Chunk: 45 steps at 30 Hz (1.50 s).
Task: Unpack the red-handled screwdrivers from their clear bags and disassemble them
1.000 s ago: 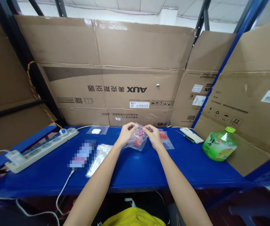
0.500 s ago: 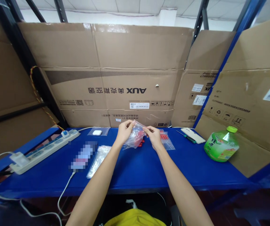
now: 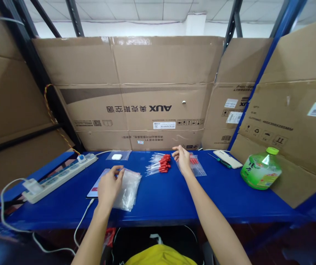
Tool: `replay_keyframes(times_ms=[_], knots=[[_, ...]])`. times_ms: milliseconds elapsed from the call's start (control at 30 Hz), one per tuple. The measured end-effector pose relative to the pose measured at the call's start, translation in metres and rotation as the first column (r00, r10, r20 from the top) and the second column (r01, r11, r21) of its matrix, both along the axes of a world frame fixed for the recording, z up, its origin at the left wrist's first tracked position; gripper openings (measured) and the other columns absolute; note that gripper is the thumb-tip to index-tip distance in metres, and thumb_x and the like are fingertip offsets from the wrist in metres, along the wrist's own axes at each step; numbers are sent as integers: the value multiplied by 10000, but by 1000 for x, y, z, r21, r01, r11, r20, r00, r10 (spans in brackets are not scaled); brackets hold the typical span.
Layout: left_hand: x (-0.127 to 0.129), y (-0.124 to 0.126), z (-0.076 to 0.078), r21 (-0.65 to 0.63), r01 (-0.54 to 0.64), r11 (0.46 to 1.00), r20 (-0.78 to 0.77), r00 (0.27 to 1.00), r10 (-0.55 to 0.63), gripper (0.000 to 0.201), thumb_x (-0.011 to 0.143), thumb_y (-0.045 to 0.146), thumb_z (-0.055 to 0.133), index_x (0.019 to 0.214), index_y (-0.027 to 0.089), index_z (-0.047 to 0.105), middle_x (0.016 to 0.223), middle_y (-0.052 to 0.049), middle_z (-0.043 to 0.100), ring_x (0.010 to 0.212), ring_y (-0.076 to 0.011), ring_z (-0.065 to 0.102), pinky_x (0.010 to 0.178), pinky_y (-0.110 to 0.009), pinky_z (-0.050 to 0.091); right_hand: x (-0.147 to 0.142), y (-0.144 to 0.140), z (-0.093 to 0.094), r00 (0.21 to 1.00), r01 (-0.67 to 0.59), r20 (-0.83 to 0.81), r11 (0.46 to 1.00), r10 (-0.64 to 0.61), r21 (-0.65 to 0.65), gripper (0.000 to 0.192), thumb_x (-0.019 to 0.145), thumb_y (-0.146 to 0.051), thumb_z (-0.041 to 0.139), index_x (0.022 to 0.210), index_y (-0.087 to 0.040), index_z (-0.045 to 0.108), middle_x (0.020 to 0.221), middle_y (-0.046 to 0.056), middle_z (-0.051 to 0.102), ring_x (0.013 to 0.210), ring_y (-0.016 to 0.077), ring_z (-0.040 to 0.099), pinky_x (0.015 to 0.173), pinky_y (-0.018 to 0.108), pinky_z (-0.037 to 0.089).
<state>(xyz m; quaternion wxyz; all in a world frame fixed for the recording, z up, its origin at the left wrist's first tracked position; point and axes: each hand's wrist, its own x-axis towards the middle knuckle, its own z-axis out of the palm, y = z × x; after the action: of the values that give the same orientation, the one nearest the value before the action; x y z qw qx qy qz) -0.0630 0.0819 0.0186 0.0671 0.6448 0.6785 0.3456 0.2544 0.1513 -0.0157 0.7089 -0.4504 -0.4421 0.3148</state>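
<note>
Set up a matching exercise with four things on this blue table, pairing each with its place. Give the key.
Things:
1. Green plastic bottle
2. White power strip
3. Pile of red-tipped clear parts
4. Stack of clear plastic bags

Places:
A. under the left hand
B. far right, by the cardboard
C. far left edge
D. table middle, left of the right hand

Pairs: 1-B, 2-C, 3-D, 4-A
</note>
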Motion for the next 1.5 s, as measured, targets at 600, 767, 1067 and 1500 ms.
replay_keyframes(times_ms=[600,767,1067,1500], knots=[[81,-12,50,320,413,852,223,842,-492,278,944,433,526,992,219,697,795,-37,718,704,-194,649,671,-281,469,45,-11,-3,607,713,599,691,-522,-121,317,876,-258,496,1089,-238,729,1022,129,740,990,293,619,800,367,416],[126,43,70,346,589,731,241,697,-675,291,951,426,514,943,190,684,668,-2,671,573,-138,580,592,-240,423,77,-11,-13,621,732,726,550,-295,-402,569,901,-362,537,1452,-225,496,1321,189,627,1228,362,532,944,484,425],[131,95,7,255,514,819,34,842,-538,272,959,383,490,893,220,697,642,8,661,584,-152,576,582,-253,331,91,-6,-21,657,686,733,539,-173,-488,398,902,-374,563,1279,-280,647,1256,92,690,1182,292,630,973,400,489],[128,77,12,327,527,784,-182,849,-495,248,1002,356,446,1018,259,674,711,5,694,653,-162,640,606,-253,313,96,-1,-34,586,725,782,567,-210,-391,299,779,-350,660,1049,-257,747,1144,130,710,1113,323,632,894,430,517]])
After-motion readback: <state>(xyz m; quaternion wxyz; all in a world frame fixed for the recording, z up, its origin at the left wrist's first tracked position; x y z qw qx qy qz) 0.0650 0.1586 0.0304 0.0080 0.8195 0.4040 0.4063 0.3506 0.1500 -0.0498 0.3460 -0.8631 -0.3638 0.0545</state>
